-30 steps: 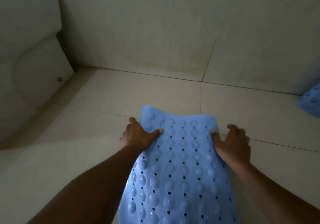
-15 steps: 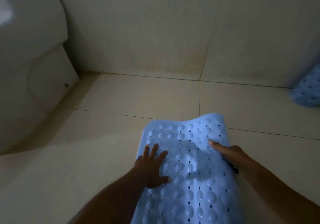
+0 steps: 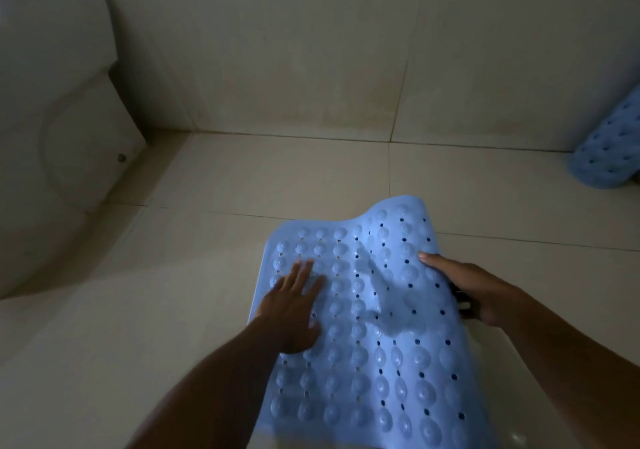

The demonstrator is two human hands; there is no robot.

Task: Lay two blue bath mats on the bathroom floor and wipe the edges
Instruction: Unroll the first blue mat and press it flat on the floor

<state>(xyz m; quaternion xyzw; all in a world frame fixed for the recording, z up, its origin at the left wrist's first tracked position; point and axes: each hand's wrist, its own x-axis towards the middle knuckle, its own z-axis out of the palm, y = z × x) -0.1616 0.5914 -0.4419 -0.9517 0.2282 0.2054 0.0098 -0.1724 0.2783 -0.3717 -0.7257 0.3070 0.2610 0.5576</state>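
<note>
A blue bath mat (image 3: pixel 374 327) with suction cups and small holes lies on the pale tiled floor in front of me. Its left part is flat, while its far right corner is lifted and curled. My left hand (image 3: pixel 294 306) presses flat on the mat's left side with fingers spread. My right hand (image 3: pixel 464 285) grips the mat's right edge, thumb on top and fingers underneath. A second blue bath mat (image 3: pixel 609 150) leans at the far right where floor meets wall, partly cut off by the frame edge.
A white curved fixture (image 3: pixel 62 129) with a small bolt stands at the left. A tiled wall (image 3: pixel 311 50) rises right behind the floor strip. Bare floor tiles (image 3: pixel 242 178) stretch between the mat and the wall.
My left hand let go of the mat's far edge and came down flat on its left side. The mat's left part settled onto the floor; my right hand keeps the right edge raised.
</note>
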